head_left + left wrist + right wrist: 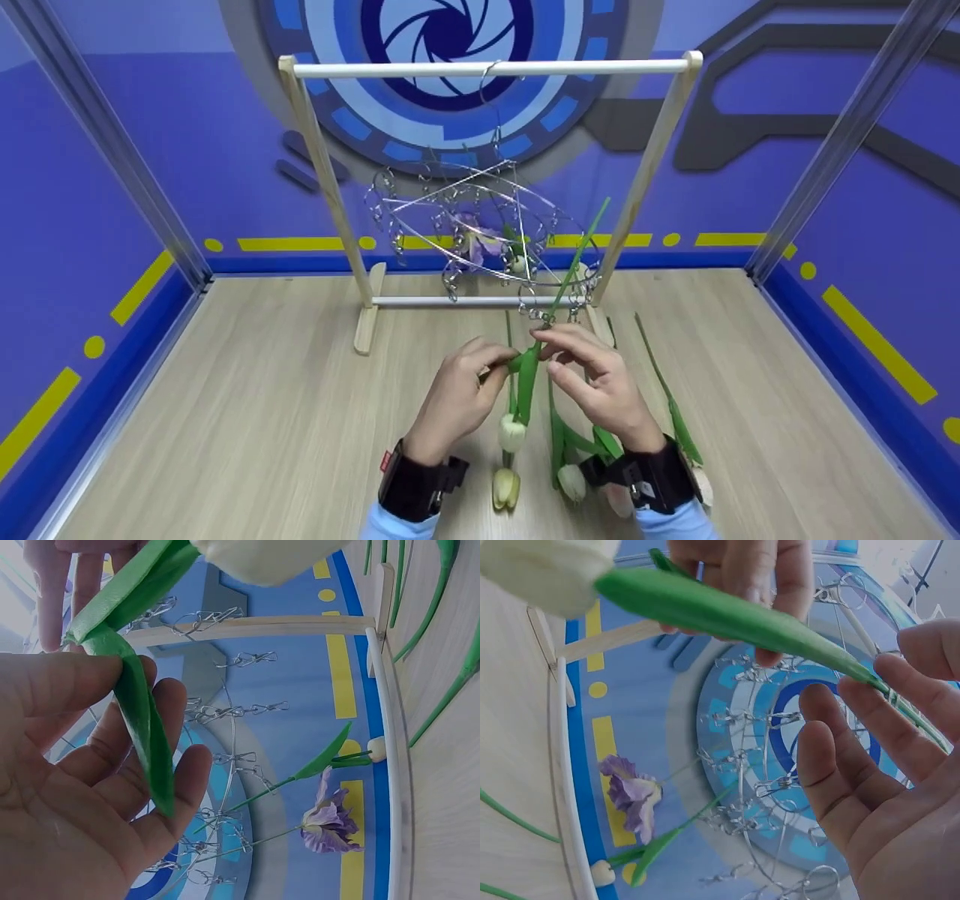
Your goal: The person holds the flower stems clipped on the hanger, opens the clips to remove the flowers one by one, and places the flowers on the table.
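Observation:
A white tulip (512, 433) hangs head down at the near side of the rack, its green stem (574, 274) slanting up past the ring of the metal clip hanger (469, 251). My left hand (466, 394) pinches one of its leaves (139, 716) between thumb and fingers. On the other side, my right hand (600, 382) has its fingers spread and relaxed, fingertips touching the stem beside a clip (892, 697); its thumb stands apart. Part of the flower head (547, 574) shows at the top left of the right wrist view.
The hanger hangs from a wooden rack (491, 69). A purple flower (330, 823) and another white tulip (376, 749) hang from its far side. On the table (247, 420) lie several tulips, including a yellowish one (506, 489) in front and one (679, 427) at the right.

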`<action>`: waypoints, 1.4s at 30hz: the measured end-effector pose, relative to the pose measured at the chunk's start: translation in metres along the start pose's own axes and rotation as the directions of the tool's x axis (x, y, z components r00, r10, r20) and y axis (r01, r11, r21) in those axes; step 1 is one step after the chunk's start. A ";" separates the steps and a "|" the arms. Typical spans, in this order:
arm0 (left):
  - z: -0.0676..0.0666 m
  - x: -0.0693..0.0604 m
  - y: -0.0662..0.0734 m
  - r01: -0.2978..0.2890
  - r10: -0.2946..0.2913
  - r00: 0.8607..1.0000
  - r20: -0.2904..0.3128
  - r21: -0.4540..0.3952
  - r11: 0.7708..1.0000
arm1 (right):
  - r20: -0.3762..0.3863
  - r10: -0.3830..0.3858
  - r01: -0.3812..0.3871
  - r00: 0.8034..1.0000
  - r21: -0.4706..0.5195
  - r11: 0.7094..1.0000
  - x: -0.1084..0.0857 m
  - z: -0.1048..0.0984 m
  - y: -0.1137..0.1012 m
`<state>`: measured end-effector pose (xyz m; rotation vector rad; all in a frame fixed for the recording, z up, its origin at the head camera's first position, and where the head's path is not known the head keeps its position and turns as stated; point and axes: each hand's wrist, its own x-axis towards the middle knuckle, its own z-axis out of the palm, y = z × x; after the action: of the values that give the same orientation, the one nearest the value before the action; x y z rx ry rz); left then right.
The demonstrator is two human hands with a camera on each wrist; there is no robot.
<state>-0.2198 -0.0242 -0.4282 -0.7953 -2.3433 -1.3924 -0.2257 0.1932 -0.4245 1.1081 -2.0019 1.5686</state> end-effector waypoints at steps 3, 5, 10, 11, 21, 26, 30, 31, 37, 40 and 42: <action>0.000 0.001 0.000 -0.008 0.008 1.000 -0.008 0.011 1.000 | 0.011 0.006 -0.006 1.000 -0.028 1.000 0.000 0.002 0.000; 0.000 0.002 0.001 -0.016 0.016 1.000 -0.022 0.029 0.999 | 0.016 -0.002 0.003 1.000 -0.040 0.999 0.000 0.003 0.000; -0.001 0.005 0.006 -0.040 0.046 0.993 -0.105 0.053 0.998 | 0.013 -0.018 0.019 1.000 -0.064 0.998 0.000 0.004 -0.001; -0.001 0.006 0.007 -0.046 0.051 0.991 -0.125 0.048 0.998 | 0.012 -0.026 0.026 1.000 -0.070 0.997 0.001 0.005 -0.001; 0.003 0.010 0.018 -0.077 0.065 0.959 -0.276 -0.033 0.997 | 0.018 -0.050 0.052 0.999 -0.129 0.990 0.001 0.012 -0.001; 0.005 0.014 0.020 -0.077 0.053 0.955 -0.292 -0.069 0.995 | 0.033 -0.059 0.063 0.998 -0.136 0.989 0.001 0.017 -0.002; 0.005 0.016 0.021 -0.050 0.028 0.955 -0.294 -0.069 0.996 | 0.047 -0.074 0.080 0.996 -0.133 0.988 0.001 0.020 -0.003; 0.004 0.017 0.021 -0.043 0.019 0.955 -0.295 -0.072 0.996 | 0.051 -0.073 0.079 0.996 -0.129 0.988 0.001 0.021 -0.004; 0.002 0.018 0.019 -0.010 -0.030 0.959 -0.280 -0.139 0.990 | 0.072 -0.060 0.069 0.996 -0.119 0.991 0.000 0.022 -0.003; 0.001 0.019 0.019 0.007 -0.056 0.964 -0.260 -0.188 0.982 | 0.077 -0.049 0.058 0.996 -0.121 0.991 0.000 0.021 -0.002; 0.001 0.019 0.019 0.022 -0.075 0.967 -0.243 -0.214 0.977 | 0.074 -0.044 0.053 0.996 -0.126 0.991 -0.001 0.021 -0.002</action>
<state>-0.2240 -0.0104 -0.4059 -0.5780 -2.0608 -1.6759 -0.2200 0.1733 -0.4307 1.1682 -2.0725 1.3743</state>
